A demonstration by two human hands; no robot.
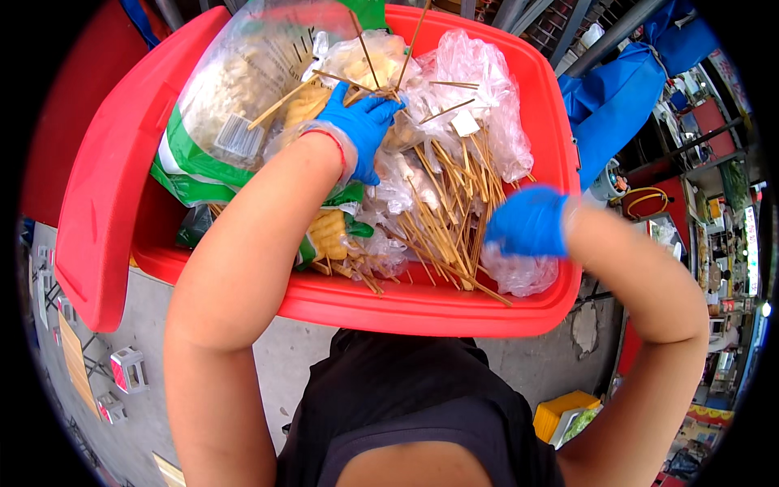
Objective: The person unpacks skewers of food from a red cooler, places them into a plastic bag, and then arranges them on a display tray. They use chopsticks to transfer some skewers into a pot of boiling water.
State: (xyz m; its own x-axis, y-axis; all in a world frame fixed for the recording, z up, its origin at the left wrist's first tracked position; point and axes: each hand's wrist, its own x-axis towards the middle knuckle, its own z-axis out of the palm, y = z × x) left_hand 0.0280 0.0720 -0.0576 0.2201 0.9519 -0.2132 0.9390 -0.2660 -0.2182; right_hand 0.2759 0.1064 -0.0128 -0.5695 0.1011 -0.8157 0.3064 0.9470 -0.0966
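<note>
In blue gloves, both of my hands are over a red plastic bin (426,310) packed with bagged food on wooden skewers. My left hand (359,131) lies on a clear bag of yellowish skewered food (362,61), fingers beside several upturned sticks; its grip is hidden. Motion blurs my right hand (526,222), curled at the bin's right side, just right of a bundle of bamboo skewers (453,225); I cannot tell whether it holds anything. Below it is a crumpled clear plastic bag (524,274). A larger clear bag (484,67) is farther back.
A big green-and-clear printed bag (225,115) fills the bin's left part. The red lid (100,243) leans along the left side. Blue tarp (621,122) and metal poles stand behind right. Plastic stools (129,370) are on the floor at left, a yellow crate (563,414) at lower right.
</note>
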